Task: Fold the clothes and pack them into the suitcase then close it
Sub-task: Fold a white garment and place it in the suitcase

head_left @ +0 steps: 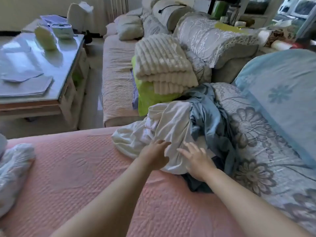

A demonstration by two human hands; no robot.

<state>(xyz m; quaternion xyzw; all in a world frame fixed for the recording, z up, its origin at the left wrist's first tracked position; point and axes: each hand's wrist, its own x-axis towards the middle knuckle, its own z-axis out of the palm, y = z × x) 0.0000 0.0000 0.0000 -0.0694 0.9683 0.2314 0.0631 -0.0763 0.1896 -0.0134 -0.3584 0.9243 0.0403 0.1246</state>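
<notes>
— Found the clothes where?

— Spotted the white garment (171,124) crumpled at the far right of the pink bed cover (77,168), draped against a blue garment (208,113), with a dark garment (193,184) poking out underneath. Lay straight ahead of both arms, a little right of centre.

— And the grips?

— Noted the left grip (154,156) with fingers apart and lightly bent, at the near left edge of the white cloth, clamped on nothing. Noted the right grip (196,159) spread flat, palm down, over the same cloth, closer to the blue folds. Could not tell touching from hovering for either.

— Nearer one?

— Judged them about level. Put the left closer to the loose white hem, the right closer to the blue and dark pieces.

— Long axis?

— Seemed to run away from the body, from the near hem toward the folded ribbed blanket (162,62). Looked too bunched to say firmly. Probably called for pinching the near edge at two spots and drawing it back onto the bare pink cover for flattening.

— Suitcase?

— Saw none in view. Reckoned folding not yet begun.
</notes>
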